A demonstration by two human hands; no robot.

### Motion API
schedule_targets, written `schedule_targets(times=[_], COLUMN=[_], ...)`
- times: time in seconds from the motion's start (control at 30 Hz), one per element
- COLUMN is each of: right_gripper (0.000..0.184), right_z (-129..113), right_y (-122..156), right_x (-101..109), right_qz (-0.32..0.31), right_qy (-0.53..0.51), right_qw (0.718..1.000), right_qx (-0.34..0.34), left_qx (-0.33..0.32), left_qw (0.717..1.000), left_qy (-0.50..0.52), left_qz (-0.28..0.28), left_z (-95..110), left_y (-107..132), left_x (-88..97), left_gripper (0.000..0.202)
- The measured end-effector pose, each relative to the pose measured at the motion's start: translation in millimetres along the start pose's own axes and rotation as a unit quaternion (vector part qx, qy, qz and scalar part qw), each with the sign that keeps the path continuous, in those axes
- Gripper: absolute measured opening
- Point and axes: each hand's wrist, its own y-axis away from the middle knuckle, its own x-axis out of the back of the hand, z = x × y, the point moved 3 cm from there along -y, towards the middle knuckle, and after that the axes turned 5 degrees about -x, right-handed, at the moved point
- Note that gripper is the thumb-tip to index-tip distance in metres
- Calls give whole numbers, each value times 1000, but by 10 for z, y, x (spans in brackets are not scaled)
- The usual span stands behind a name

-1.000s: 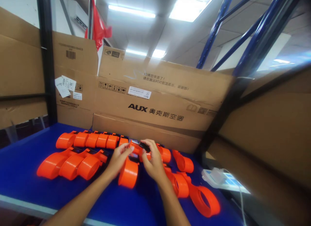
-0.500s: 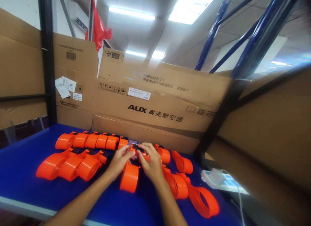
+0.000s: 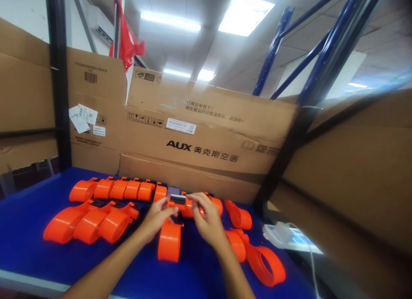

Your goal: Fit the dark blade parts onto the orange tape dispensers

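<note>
Both hands hold one orange plastic tape dispenser just above the blue table. My left hand pinches its upper end from the left. My right hand grips the same end from the right, fingers curled beside a small black and grey part at the top of the dispenser. The dispenser's round drum hangs toward me between my wrists.
A row of orange dispensers lies at the back left, another row in front of it, more to the right. Cardboard boxes wall the table's back and right. A white device with a cable lies at the right edge.
My hands have shifted the dispenser slightly; the black and grey part at its top now shows between my fingertips. The view has drifted a little to the right.
</note>
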Motion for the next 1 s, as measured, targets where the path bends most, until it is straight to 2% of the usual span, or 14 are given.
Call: schedule_targets(times=[0.1, 0.17, 0.23, 0.33, 0.43, 0.5, 0.63, 0.83, 0.9, 1.0], right_gripper=[18, 11, 8, 16, 43, 47, 24, 14, 7, 4], right_z=[65, 142, 212, 306, 381, 417, 404, 191, 82, -67], right_y=[111, 251, 420, 669, 858, 949, 1056, 1059, 1003, 856], right_x=[210, 321, 384, 377, 333, 294, 207, 207, 275, 394], right_qz=[-64, -130, -180, -216, -198, -210, -256, -247, -235, -173], right_qy=[116, 212, 282, 322, 352, 350, 329, 384, 364, 303], right_qw=[986, 952, 918, 891, 879, 873, 873, 861, 874, 916], right_qx=[-104, -179, -214, -235, -253, -266, -252, -223, -221, -200], left_qx=[10, 13, 16, 19, 17, 12, 7, 3, 4, 4], left_qw=[1000, 1000, 1000, 1000, 1000, 1000, 1000, 1000, 1000, 1000], left_qy=[-9, -12, -9, -2, -2, -6, -12, -11, -10, -12], left_qz=[4, 10, 13, 12, 14, 13, 5, 4, 4, 1], left_z=[-32, -47, -50, -37, -24, -21, -17, -13, -19, -25], left_y=[5, 4, 4, 11, 21, 26, 33, 28, 24, 24], left_x=[14, 25, 24, 6, -5, -6, -10, -4, 2, 4], left_gripper=[35, 34, 34, 36, 34, 32, 31, 32, 34, 35])
